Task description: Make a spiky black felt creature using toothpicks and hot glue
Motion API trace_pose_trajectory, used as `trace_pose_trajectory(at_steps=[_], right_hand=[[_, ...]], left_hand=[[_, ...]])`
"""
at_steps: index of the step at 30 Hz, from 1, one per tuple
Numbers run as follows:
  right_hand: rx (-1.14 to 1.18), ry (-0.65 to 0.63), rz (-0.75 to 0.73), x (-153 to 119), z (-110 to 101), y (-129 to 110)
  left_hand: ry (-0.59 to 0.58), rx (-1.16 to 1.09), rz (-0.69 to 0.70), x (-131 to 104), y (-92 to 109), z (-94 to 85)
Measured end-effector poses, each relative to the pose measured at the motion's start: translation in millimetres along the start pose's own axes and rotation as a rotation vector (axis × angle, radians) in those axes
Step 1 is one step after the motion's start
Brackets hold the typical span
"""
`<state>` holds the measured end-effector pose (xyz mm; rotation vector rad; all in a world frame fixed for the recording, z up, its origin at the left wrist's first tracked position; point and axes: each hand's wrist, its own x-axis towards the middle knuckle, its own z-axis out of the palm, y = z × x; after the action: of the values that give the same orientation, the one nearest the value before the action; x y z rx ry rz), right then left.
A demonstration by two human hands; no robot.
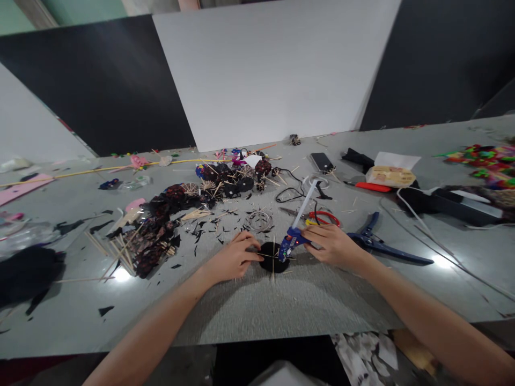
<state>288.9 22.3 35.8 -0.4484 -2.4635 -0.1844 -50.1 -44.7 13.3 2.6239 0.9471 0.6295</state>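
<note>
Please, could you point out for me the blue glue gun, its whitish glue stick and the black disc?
Blue glue gun [286, 247], head view: on its body.
Whitish glue stick [304, 205], head view: about halfway along it.
Black disc [267, 262], head view: its surface, lower left of centre.

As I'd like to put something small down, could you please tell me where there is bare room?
The front strip of table between the forearms looks mostly bare, up to the black disc; so does the patch right of the right forearm, nearer than the blue hand tool. Beyond the left hand is crowded: dark fabric, pale sticks, black scraps.
</note>
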Motion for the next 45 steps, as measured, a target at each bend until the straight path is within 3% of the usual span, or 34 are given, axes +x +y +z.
trace_pose_trajectory(at_steps=[45], right_hand=[[0.060, -0.028, -0.019, -6.7, -1.0, 7.2]], left_hand=[[-0.006, 0.002, -0.014, 0.9, 2.4, -1.8]])
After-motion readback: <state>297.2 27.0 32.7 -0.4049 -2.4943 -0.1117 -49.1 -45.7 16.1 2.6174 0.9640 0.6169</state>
